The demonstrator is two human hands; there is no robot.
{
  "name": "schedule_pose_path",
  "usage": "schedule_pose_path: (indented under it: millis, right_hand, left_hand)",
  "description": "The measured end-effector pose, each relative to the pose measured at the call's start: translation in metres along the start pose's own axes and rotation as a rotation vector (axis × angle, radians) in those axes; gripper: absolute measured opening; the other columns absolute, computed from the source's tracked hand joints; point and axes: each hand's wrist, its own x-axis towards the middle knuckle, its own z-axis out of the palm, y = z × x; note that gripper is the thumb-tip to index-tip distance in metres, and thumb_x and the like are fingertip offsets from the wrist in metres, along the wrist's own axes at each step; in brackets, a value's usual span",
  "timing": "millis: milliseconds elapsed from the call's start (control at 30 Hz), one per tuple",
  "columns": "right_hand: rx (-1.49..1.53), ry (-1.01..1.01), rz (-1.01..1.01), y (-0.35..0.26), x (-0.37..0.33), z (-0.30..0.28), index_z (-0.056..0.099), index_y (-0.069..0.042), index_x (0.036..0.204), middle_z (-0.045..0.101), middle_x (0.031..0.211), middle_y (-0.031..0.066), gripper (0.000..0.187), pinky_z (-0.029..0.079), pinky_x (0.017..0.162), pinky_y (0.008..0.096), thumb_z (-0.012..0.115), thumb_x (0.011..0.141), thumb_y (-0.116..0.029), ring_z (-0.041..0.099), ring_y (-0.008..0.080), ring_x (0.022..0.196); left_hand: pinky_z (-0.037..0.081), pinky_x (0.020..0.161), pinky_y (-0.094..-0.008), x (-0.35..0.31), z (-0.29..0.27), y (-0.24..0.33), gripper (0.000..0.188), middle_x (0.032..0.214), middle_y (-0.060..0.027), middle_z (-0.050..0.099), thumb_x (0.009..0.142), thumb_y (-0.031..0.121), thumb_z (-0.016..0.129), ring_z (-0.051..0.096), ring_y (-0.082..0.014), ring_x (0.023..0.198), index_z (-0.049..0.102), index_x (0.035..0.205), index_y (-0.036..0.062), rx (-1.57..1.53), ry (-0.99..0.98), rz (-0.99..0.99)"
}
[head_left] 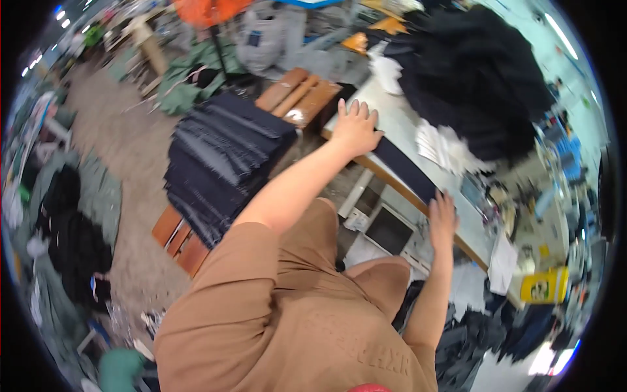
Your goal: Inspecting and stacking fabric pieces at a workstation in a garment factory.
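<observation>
On the left, a stack of dark cloth (pixel 228 160) lies across a wooden bench (pixel 176 238). To its right, the left hand (pixel 356 124) lies over the far left end of a dark strip (pixel 406 167), its fingers spread and pointing away. The strip lies along the near edge of the table (pixel 400 116). At its near right end is the right hand (pixel 444 215), blurred, its fingers extended and slightly apart. Farther right, beyond white cloth (pixel 437 147), rises a black heap (pixel 477 78); a yellow box (pixel 545 285) stands near right.
</observation>
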Motion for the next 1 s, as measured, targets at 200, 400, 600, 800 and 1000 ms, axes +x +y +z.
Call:
schedule_pose_path:
  millis: [200, 400, 600, 800, 1000]
  right_hand:
    - [0.014, 0.212, -0.175, 0.022, 0.029, -0.015, 0.056, -0.006, 0.112, 0.056, 0.108, 0.0151, 0.039, 0.042, 0.088, 0.0418, 0.065, 0.075, -0.012, 0.052, 0.0346, 0.103]
    - [-0.028, -0.101, -0.074, -0.008, 0.035, -0.041, 0.053, -0.001, 0.090, 0.053, 0.088, 0.0134, 0.032, 0.044, 0.076, 0.0367, 0.072, 0.068, -0.015, 0.054, 0.0290, 0.085]
    - [1.054, -0.440, -0.022, -0.088, 0.005, -0.033, 0.045, -0.006, 0.119, 0.058, 0.095, 0.0060, 0.045, 0.043, 0.070, 0.0238, 0.059, 0.077, 0.002, 0.054, 0.0117, 0.082]
    - [1.387, -0.593, -0.190, -0.220, 0.016, 0.027, 0.045, -0.006, 0.127, 0.055, 0.111, 0.0090, 0.048, 0.042, 0.084, 0.0253, 0.058, 0.081, -0.001, 0.054, 0.0141, 0.096]
    - [1.038, -0.311, -0.498, -0.277, 0.033, 0.028, 0.054, -0.002, 0.111, 0.057, 0.101, 0.0073, 0.032, 0.044, 0.082, 0.0270, 0.062, 0.081, -0.008, 0.054, 0.0143, 0.091]
  left_hand:
    - [0.025, 0.101, -0.0585, -0.031, -0.029, -0.035, 0.077, 0.134, -0.0233, 0.039, 0.077, 0.057, 0.056, 0.039, -0.0379, 0.123, 0.041, 0.130, 0.0026, -0.219, -0.050, -0.477]
    - [0.048, 0.079, -0.0414, -0.053, -0.040, -0.066, 0.060, 0.092, -0.0211, 0.066, 0.078, 0.056, 0.052, 0.063, -0.0351, 0.087, 0.063, 0.095, -0.0005, -0.599, -0.164, -0.587]
    - [0.046, 0.058, -0.0285, -0.089, -0.077, -0.157, 0.027, 0.085, -0.0054, 0.064, 0.078, 0.020, 0.064, 0.059, -0.0144, 0.074, 0.064, 0.098, 0.0016, -1.199, 0.036, -0.653]
    - [0.043, 0.078, -0.0268, -0.088, -0.161, -0.290, 0.025, 0.090, -0.0039, 0.064, 0.080, 0.014, 0.063, 0.057, -0.0137, 0.083, 0.065, 0.101, 0.0008, -1.019, 0.345, -0.553]
    - [0.044, 0.070, -0.0267, -0.106, -0.148, -0.402, 0.023, 0.084, -0.0060, 0.066, 0.079, 0.018, 0.061, 0.059, -0.0136, 0.078, 0.067, 0.096, 0.0036, -0.551, 0.317, -0.697]
